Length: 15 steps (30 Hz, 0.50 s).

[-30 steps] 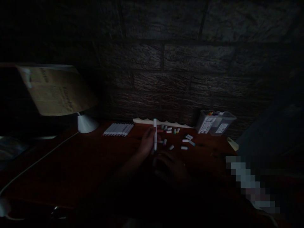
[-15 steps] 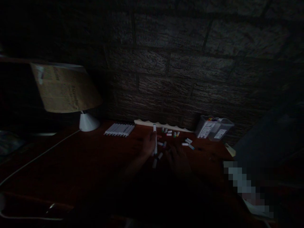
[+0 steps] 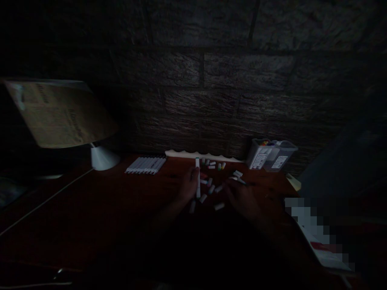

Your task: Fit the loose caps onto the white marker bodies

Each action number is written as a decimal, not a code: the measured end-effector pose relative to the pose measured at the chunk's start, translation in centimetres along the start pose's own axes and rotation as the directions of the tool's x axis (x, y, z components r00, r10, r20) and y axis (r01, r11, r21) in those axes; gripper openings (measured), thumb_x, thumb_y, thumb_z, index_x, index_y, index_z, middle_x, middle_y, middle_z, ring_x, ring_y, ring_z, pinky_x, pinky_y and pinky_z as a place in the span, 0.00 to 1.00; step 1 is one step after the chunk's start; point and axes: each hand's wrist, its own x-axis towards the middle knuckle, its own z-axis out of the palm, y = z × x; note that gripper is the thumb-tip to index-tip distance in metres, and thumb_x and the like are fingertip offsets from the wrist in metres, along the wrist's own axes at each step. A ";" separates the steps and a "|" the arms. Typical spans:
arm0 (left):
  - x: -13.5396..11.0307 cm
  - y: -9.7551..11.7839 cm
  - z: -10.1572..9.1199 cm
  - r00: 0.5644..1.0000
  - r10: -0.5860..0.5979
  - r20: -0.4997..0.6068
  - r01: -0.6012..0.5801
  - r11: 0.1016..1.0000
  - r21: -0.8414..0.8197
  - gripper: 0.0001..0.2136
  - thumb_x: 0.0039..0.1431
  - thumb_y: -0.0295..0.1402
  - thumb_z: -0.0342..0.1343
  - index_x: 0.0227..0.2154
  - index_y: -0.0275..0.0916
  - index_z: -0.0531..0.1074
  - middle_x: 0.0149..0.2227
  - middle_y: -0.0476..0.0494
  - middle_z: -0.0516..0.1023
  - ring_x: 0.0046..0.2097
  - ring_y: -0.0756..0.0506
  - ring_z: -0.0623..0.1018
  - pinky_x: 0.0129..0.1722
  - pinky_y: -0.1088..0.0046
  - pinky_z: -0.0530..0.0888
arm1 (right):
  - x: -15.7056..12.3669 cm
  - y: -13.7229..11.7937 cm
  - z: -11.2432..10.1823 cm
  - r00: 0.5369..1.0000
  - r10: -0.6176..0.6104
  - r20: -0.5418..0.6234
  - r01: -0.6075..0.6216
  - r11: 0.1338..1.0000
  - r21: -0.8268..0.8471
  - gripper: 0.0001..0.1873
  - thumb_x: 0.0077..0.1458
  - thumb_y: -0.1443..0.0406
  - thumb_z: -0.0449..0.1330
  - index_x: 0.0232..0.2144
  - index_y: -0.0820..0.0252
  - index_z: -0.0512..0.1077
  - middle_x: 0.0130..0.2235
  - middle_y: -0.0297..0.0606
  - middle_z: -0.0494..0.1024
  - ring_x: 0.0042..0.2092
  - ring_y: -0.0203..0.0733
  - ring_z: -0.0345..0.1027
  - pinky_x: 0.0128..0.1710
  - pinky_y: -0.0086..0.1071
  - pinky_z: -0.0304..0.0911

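My left hand (image 3: pixel 190 185) is closed round a white marker (image 3: pixel 198 181), which stands nearly upright with a dark band near its top. To its right, my right hand (image 3: pixel 243 197) is over the table with its fingers bent together beside some short marker caps (image 3: pixel 238 174). What those fingers pinch, if anything, is too dark to make out. Several more white caps with coloured ends lie scattered between and in front of the hands, one cap (image 3: pixel 219 206) close to my right wrist. Left of the hands, several white markers (image 3: pixel 146 165) lie side by side in a row.
A lamp (image 3: pixel 104 157) with a printed paper shade stands at the left, its cord running over the brown table (image 3: pixel 99 209). Two clear plastic containers (image 3: pixel 276 159) stand at the back right, one holding markers. Behind is a stone-block wall (image 3: pixel 181 104); papers (image 3: pixel 328 251) lie at the right edge.
My right hand has moved right and its fingers have drawn together; caps formerly beneath it now show. My left hand keeps hold of the marker. The view has shifted slightly.
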 end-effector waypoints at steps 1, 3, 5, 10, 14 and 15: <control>0.0 0.0 0.0 1.000 0.000 -0.001 0.000 1.000 -0.006 0.18 0.65 0.48 0.45 0.38 0.38 0.71 0.33 0.43 0.81 0.37 0.44 0.79 0.42 0.67 0.72 | -0.1 -0.2 0.1 0.998 -0.003 0.056 0.002 1.000 0.015 0.14 0.64 0.60 0.51 0.37 0.56 0.75 0.38 0.38 0.81 0.39 0.43 0.76 0.42 0.35 0.68; 0.0 0.1 0.0 1.000 -0.005 -0.002 0.005 1.000 -0.014 0.18 0.65 0.48 0.44 0.38 0.38 0.70 0.33 0.43 0.81 0.37 0.44 0.79 0.41 0.67 0.72 | -0.5 -0.9 0.3 0.983 -0.024 0.180 0.013 0.998 0.065 0.15 0.64 0.60 0.50 0.35 0.56 0.76 0.34 0.36 0.81 0.34 0.40 0.76 0.36 0.31 0.67; 0.0 0.2 0.0 1.000 -0.005 -0.010 0.005 1.000 -0.010 0.18 0.65 0.48 0.45 0.38 0.38 0.70 0.33 0.43 0.81 0.37 0.44 0.79 0.41 0.68 0.72 | -0.8 -1.6 0.2 0.954 -0.081 0.289 0.043 0.990 0.136 0.16 0.65 0.59 0.50 0.32 0.56 0.75 0.31 0.34 0.80 0.31 0.37 0.74 0.32 0.29 0.65; 0.2 0.4 -0.3 1.000 0.022 -0.019 -0.023 0.999 -0.040 0.19 0.64 0.49 0.45 0.41 0.38 0.70 0.32 0.45 0.80 0.35 0.45 0.79 0.37 0.70 0.72 | -1.2 -2.0 -0.7 0.868 -0.099 0.486 -0.073 0.944 0.322 0.19 0.63 0.52 0.52 0.35 0.58 0.76 0.30 0.33 0.77 0.26 0.33 0.69 0.25 0.25 0.62; 0.3 0.7 -0.7 0.999 0.038 -0.022 -0.040 0.994 -0.099 0.21 0.62 0.52 0.46 0.40 0.38 0.70 0.31 0.45 0.81 0.33 0.46 0.78 0.37 0.70 0.73 | -1.4 -1.5 -0.6 0.770 -0.139 0.623 -0.120 0.927 0.355 0.17 0.61 0.53 0.54 0.39 0.57 0.77 0.33 0.35 0.79 0.26 0.32 0.69 0.24 0.25 0.62; 0.3 0.9 -0.8 0.999 0.036 -0.022 -0.038 0.995 -0.096 0.21 0.62 0.52 0.46 0.40 0.38 0.70 0.31 0.45 0.80 0.33 0.46 0.78 0.36 0.70 0.72 | -1.4 -1.4 -0.4 0.779 -0.145 0.610 -0.102 0.930 0.352 0.17 0.62 0.54 0.54 0.38 0.58 0.77 0.33 0.35 0.79 0.27 0.33 0.70 0.25 0.26 0.63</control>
